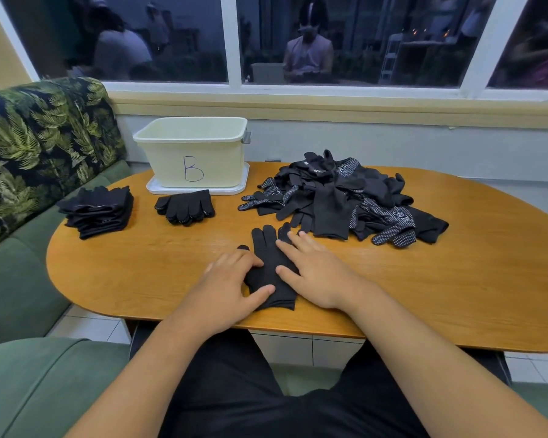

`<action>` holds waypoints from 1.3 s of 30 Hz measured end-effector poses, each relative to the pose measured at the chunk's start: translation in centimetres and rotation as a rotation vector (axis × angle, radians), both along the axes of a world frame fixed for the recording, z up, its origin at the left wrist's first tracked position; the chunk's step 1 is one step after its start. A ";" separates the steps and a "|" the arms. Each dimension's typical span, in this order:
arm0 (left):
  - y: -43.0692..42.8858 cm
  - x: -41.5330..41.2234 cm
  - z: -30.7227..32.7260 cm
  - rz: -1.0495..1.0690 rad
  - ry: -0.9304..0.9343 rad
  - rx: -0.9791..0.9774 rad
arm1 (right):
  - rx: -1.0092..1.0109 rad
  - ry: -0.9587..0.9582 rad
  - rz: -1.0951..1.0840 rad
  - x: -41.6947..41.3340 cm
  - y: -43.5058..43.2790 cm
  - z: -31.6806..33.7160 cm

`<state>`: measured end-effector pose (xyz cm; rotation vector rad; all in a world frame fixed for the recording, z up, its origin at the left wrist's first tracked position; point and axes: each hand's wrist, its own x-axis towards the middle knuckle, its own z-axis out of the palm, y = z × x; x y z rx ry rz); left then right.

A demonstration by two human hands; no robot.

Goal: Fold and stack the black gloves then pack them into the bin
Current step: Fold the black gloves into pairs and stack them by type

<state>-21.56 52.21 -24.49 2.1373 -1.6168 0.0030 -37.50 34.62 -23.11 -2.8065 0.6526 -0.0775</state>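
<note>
Head view: left hand (231,287) and right hand (312,273), fingers straight, flatten a black glove (266,248) near the table's (133,273) front edge; uneven pressure could skew its fold.

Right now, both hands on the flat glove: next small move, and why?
Probably fold the glove in half, cuff toward fingertips. It lies flat and unfolded on the table, pressed by the left hand and the right hand, and the stack of folded gloves at the table's left end suggests that folding comes before stacking.
</note>
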 end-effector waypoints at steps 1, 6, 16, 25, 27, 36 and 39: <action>-0.1 0.1 0.0 0.003 0.013 0.011 | -0.002 0.019 -0.018 0.1 -0.3 0.1; -1.5 1.4 0.6 0.073 0.168 -0.017 | -0.027 -0.017 -0.003 0.1 -0.9 0.1; -7.2 3.9 1.7 0.130 0.016 0.147 | -0.063 -0.024 0.073 0.3 -1.4 -0.7; -7.3 4.3 1.5 0.045 0.025 0.235 | -0.049 -0.051 0.071 0.2 -1.1 -0.7; -6.5 4.3 1.4 0.076 0.075 0.084 | -0.041 -0.158 0.064 -0.3 -0.8 -0.5; 2.5 1.2 1.5 -0.112 0.366 -0.090 | 0.052 -0.382 0.230 -3.7 1.7 -0.2; 2.9 0.9 1.4 -0.145 0.239 -0.028 | 0.042 -0.360 0.234 -3.6 1.9 -0.2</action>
